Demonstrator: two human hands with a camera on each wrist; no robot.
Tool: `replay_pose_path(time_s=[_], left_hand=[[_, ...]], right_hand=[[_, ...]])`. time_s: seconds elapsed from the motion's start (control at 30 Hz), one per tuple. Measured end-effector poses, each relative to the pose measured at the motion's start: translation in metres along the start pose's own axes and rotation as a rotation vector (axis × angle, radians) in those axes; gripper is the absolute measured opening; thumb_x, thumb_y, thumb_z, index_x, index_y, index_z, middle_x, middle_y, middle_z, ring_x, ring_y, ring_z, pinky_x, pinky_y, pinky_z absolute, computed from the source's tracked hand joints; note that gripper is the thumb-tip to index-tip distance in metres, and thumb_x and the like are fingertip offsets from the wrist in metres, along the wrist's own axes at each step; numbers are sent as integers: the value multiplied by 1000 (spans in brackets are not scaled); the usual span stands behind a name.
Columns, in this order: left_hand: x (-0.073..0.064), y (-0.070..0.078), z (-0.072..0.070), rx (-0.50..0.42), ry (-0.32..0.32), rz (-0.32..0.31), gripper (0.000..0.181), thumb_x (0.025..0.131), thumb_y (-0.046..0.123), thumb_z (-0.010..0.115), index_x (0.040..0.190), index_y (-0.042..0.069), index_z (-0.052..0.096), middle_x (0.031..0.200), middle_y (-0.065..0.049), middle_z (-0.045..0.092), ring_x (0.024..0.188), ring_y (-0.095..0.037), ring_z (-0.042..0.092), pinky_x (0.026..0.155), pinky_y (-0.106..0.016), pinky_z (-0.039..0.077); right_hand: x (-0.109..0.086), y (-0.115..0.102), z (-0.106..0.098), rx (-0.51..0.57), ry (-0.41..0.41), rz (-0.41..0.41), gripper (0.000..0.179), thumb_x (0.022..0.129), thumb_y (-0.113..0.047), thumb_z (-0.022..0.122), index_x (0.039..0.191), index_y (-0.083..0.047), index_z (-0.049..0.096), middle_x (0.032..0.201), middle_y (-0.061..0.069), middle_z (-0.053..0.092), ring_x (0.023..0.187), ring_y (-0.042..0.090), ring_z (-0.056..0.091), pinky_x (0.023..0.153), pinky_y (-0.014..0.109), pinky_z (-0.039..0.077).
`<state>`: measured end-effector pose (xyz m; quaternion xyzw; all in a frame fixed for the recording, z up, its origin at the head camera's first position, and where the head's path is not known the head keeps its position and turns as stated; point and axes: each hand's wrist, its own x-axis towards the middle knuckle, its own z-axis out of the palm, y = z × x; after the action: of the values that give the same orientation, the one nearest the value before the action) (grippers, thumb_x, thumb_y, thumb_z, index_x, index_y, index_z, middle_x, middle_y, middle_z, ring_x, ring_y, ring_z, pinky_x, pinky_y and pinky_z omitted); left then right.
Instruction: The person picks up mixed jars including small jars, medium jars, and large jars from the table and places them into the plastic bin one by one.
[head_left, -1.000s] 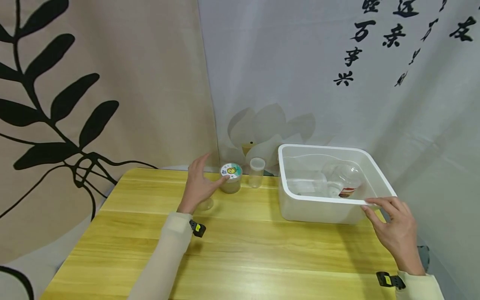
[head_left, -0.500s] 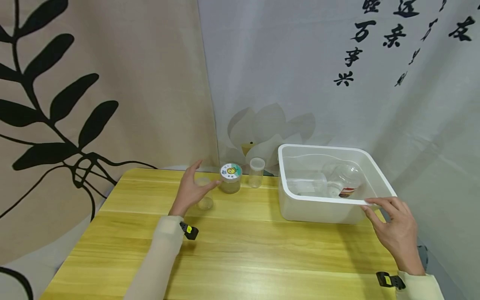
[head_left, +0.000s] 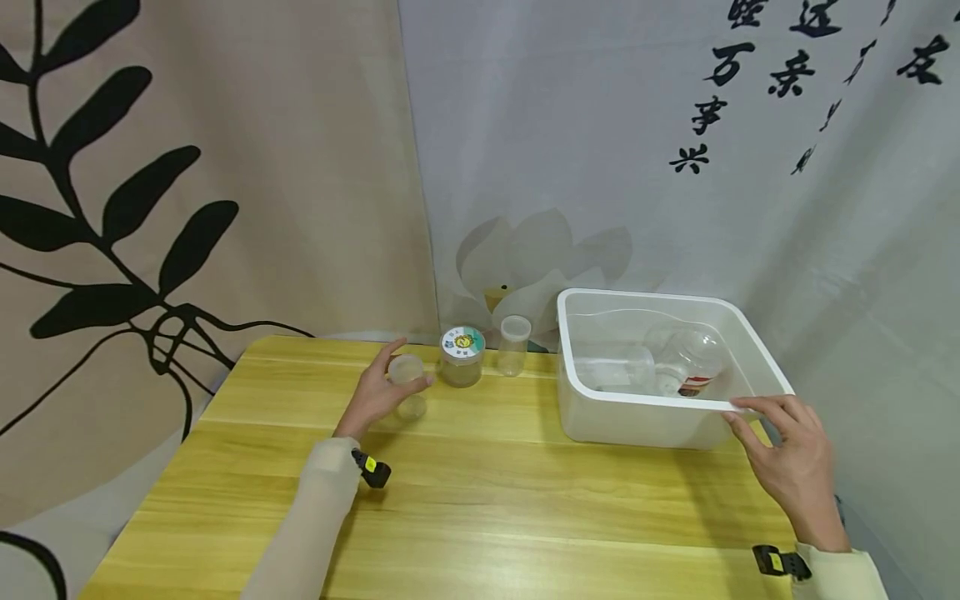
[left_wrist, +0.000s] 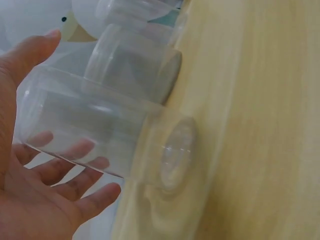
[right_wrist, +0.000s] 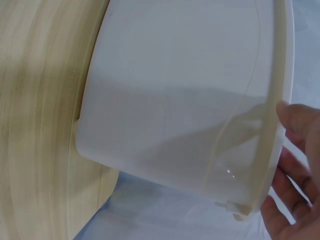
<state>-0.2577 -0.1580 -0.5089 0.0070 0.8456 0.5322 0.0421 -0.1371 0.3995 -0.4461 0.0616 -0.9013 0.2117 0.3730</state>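
Note:
My left hand is around a clear plastic jar standing upright near the table's back left. In the left wrist view the fingers show behind the jar and the thumb stands off from its wall. Just right of it are a wider jar with a printed lid and a slim clear jar with a pale lid. My right hand pinches the front right corner of a white plastic bin, thumb outside the rim.
Inside the bin lie a clear container and a clear bottle with a red label piece. A printed curtain hangs close behind the wooden table. The bin stands at the table's right side.
My left hand has drawn back left from the printed-lid jar and come down around the clear jar. My right hand stays on the bin's rim.

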Motion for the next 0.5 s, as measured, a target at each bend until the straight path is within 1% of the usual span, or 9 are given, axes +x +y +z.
replay_pose_path(time_s=[0.07,0.13,0.27,0.33,0.37,0.5], left_hand=[[-1,-4,1,1,-9,-3,102,81,57,83,162,34,26,158,-16,41,143,-40,44,111,-65,42],[-3,-8,1,-10,-15,7,100,80,55,84,161,31,30,156,-15,43,142,-40,44,111,-65,42],[-7,-16,2,-57,-25,21,92,80,49,87,155,23,41,149,-10,52,140,-37,47,113,-66,39],[-9,-19,2,-68,-31,13,87,79,47,87,151,22,45,146,-9,55,138,-36,49,112,-64,41],[-9,-20,2,-67,-31,8,86,79,47,87,151,22,46,145,-9,56,137,-36,49,111,-64,42],[-10,-24,2,-59,-33,10,83,81,44,87,150,19,49,145,-13,57,134,-39,53,107,-60,47]], right_hand=[[0,0,0,7,7,-9,37,68,4,90,102,-6,79,94,13,65,92,4,40,73,32,32],[0,0,0,20,13,-19,37,67,5,90,101,-5,79,93,13,65,93,2,39,73,33,32],[0,0,0,17,14,-21,37,66,5,90,100,-5,78,93,13,65,91,15,45,75,34,33],[0,0,1,11,13,-15,37,67,4,90,100,-6,79,93,13,66,91,21,46,75,34,33],[0,0,1,9,13,-14,37,67,4,90,100,-6,79,94,12,65,91,22,46,75,34,33],[0,1,1,15,13,-13,37,67,5,90,100,-5,78,94,13,65,91,17,45,74,33,33]])
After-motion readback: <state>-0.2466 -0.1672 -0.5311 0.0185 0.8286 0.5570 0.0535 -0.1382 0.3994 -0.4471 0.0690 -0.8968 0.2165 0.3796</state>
